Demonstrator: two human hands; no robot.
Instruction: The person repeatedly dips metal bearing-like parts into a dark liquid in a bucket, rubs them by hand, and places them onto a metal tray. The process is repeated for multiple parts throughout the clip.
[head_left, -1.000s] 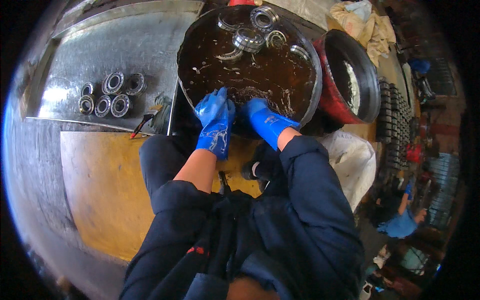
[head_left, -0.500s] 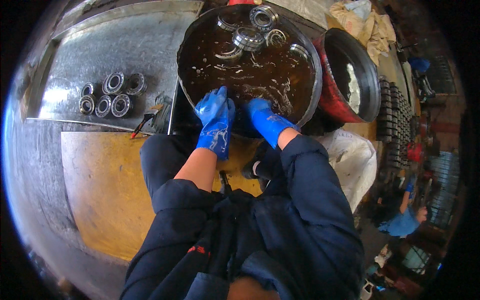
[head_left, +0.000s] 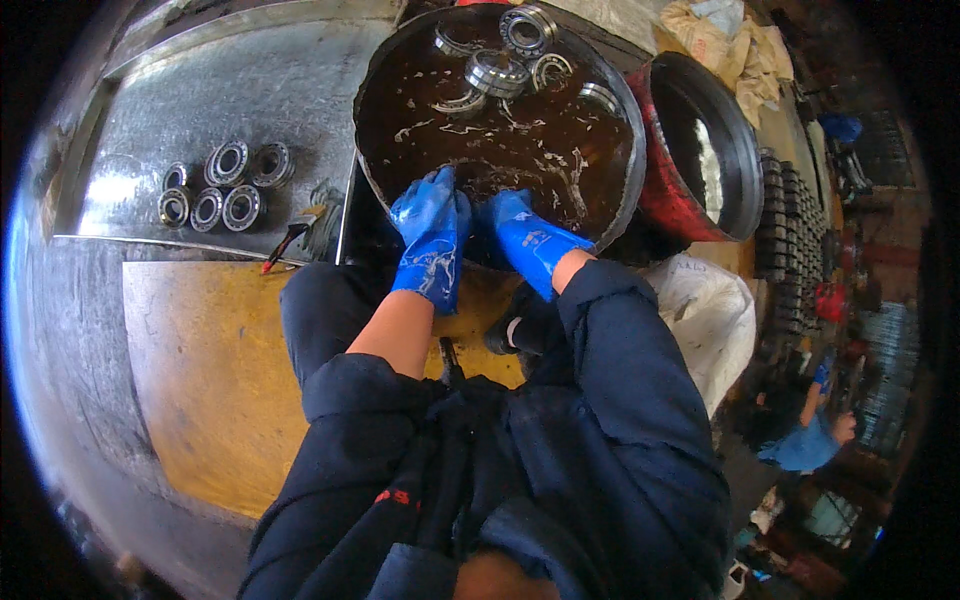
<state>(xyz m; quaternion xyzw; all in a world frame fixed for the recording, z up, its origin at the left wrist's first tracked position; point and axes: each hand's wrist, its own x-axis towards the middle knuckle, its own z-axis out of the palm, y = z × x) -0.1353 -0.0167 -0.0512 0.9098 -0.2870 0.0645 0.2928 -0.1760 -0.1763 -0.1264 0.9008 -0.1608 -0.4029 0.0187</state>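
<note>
Blue rubber gloves cover both my hands, side by side at the near edge of a round drum (head_left: 637, 165) of brown liquid (head_left: 400, 95). My left hand (head_left: 432, 210) is closed, its fingers bent down together. My right hand (head_left: 510, 222) is curled inward, fingertips hidden in the dark liquid. Whatever they grip lies out of sight between and under the gloves. Toward the drum's far side several steel roller bearings rise from the liquid, among them one bearing (head_left: 497, 73) lying nearly flat and another (head_left: 528, 31) tilted at the rim.
Left, a metal tray (head_left: 130, 140) bears several bearings (head_left: 228, 163) and a brush (head_left: 290, 240) with a red-tipped handle. A red drum (head_left: 668, 165) stands right, beside stacked dark parts (head_left: 790, 230) and a white sack (head_left: 700, 310). Another person (head_left: 805, 445) works at far right.
My right hand has shifted slightly left, closer to my left hand, which stays almost in place. Ripples on the liquid have changed shape.
</note>
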